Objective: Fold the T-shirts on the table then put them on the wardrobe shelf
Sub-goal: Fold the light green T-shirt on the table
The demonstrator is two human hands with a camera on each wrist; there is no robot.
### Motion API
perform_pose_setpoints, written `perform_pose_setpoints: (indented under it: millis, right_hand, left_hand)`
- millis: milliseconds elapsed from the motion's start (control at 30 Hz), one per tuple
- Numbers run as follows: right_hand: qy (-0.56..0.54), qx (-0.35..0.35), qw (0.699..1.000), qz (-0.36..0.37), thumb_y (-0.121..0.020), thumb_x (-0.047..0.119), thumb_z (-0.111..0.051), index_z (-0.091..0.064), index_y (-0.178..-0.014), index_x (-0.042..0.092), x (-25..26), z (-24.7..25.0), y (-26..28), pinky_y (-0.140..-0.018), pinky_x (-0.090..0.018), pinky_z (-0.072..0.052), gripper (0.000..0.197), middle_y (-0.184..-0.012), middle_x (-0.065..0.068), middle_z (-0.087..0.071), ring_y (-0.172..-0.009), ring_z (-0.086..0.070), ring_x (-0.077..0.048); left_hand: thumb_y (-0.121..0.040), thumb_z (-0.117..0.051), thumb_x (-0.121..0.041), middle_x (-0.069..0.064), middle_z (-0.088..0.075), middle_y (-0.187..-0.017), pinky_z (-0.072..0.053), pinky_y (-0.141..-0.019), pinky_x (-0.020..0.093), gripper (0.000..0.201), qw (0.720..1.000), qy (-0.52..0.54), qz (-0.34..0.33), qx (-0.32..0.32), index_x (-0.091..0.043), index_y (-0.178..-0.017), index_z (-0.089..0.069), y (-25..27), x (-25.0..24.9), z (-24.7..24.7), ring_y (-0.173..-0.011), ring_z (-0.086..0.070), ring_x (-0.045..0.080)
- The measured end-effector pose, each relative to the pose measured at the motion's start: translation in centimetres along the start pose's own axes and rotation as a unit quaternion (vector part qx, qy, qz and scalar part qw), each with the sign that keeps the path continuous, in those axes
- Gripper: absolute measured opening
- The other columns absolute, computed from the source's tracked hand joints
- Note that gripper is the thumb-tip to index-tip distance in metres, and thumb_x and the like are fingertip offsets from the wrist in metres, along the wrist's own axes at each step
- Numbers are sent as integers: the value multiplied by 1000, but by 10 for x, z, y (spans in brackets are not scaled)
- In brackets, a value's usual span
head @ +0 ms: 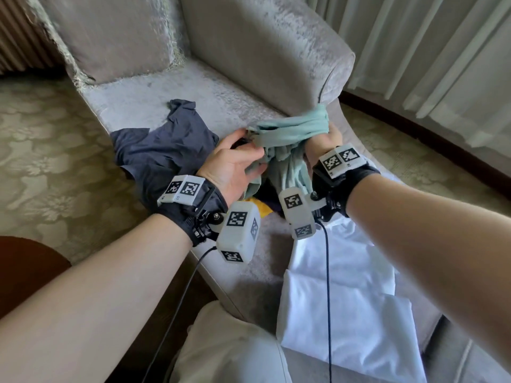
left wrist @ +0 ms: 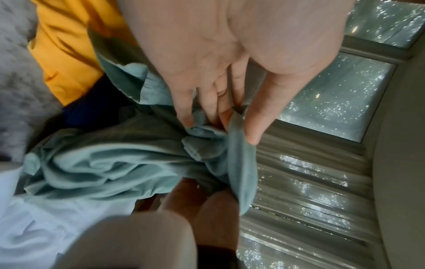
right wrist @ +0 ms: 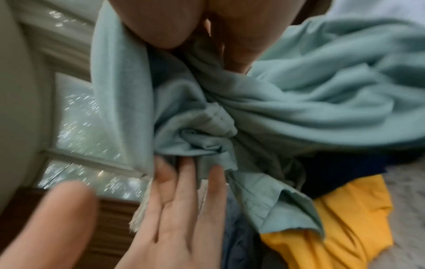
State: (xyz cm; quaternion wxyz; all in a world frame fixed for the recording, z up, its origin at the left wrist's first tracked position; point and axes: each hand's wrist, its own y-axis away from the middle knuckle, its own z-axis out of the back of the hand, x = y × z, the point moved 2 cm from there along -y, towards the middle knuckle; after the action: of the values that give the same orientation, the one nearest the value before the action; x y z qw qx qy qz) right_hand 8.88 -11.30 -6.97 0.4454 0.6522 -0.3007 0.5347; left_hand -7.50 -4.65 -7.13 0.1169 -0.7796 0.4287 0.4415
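A bunched teal T-shirt (head: 290,131) hangs between both hands above a grey chaise seat (head: 154,92). My right hand (head: 326,139) grips its upper bunch, with thumb and fingers curled round the cloth (right wrist: 299,109) in the right wrist view. My left hand (head: 249,146) reaches into the folds with straight fingers and the thumb held apart. In the left wrist view a strip of the teal T-shirt (left wrist: 115,163) runs between that thumb and the fingers (left wrist: 207,102). A crumpled navy T-shirt (head: 166,145) lies on the seat to the left. A white T-shirt (head: 340,286) lies flat near me.
A yellow garment (head: 262,208) and a dark blue one lie on the seat under the teal shirt. The chaise backrest (head: 262,51) rises just behind the hands. Pale curtains (head: 428,51) hang at the right. Patterned carpet (head: 55,161) is on the left, a dark wooden surface (head: 27,272) at lower left.
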Motion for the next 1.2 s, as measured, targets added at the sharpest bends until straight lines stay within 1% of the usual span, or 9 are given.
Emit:
perform_pose_setpoints:
  millis: [67, 267, 433, 533, 700, 800, 900, 1100, 1200]
  right_hand:
    - [-76, 39, 996, -15, -97, 10, -47, -61, -111, 10, 16, -14, 25, -96, -42, -51, 20, -105, -12, -61, -94, -57, -22]
    - [-47, 92, 995, -12, -102, 15, -41, -62, -107, 3, 66, -49, 101, -44, -15, -43, 25, -88, -13, -60, -70, -54, -19]
    - [98, 155, 977, 104, -86, 12, -53, -68, -97, 10, 92, -75, 175, -90, -46, -54, 19, -99, -15, -69, -99, -65, -34]
    - [168, 195, 954, 150, -80, 7, -60, -66, -81, 14, 106, -92, 228, -77, -34, -54, 9, -85, -10, -68, -85, -63, -26]
    - [216, 256, 918, 212, -83, 19, -66, -68, -88, 13, 124, -131, 322, -73, -35, -52, 8, -85, -8, -65, -81, -60, -23]
    - [200, 280, 912, 224, -92, 32, -56, -66, -102, 11, 132, -159, 377, -64, -22, -47, 25, -85, -4, -62, -77, -59, -23]
    - [197, 294, 906, 233, -94, 36, -50, -61, -122, 8, 122, -183, 425, -91, -30, -47, 41, -112, -8, -63, -100, -59, -27]
    - [176, 327, 906, 204, -93, 40, -51, -56, -128, 2, 95, -217, 494, -95, -33, -43, 51, -114, -10, -58, -108, -55, -27]
    - [183, 338, 899, 210, -86, 45, -59, -61, -120, 2, 89, -231, 516, -97, -39, -47, 55, -110, -11, -62, -104, -59, -29]
  left_hand:
    - [-73, -61, 12, 9, -68, -107, -48, -92, 43, 79, 1000, -27, -12, 6, -21, -142, -43, 11, -15, 2, -101, -63, 23]
    - [-85, -63, 12, 6, -68, -107, -55, -91, 33, 54, 984, -151, -72, -56, -17, -130, -57, 64, -69, 6, -101, -66, 19]
    - [-87, -70, -8, 6, -72, -85, -57, -61, 26, 8, 956, -182, -146, -178, -16, -90, -69, 124, -117, 23, -72, -69, 16]
    - [-90, -68, -14, 1, -70, -71, -54, -52, 23, 6, 936, -186, -187, -232, -18, -86, -68, 172, -155, 43, -57, -65, 10]
    - [-92, -67, -27, 2, -70, -80, -56, -62, 26, 7, 891, -215, -266, -298, -22, -87, -70, 273, -213, 79, -62, -65, 10]
    - [-88, -68, -42, 1, -71, -79, -54, -61, 27, 19, 859, -236, -292, -347, -25, -82, -72, 334, -241, 104, -71, -66, 16]
    - [-86, -63, -58, 0, -68, -66, -46, -56, 27, 36, 820, -267, -291, -414, -24, -73, -70, 396, -258, 132, -61, -59, 18]
    - [-70, -87, -17, 4, -75, -81, -45, -56, 20, 28, 815, -372, -238, -375, -13, -95, -76, 500, -257, 174, -72, -62, 12]
    - [-56, -93, -19, -9, -72, -64, -55, -64, 26, 26, 754, -456, -221, -419, -18, -77, -77, 532, -259, 196, -66, -66, 9]
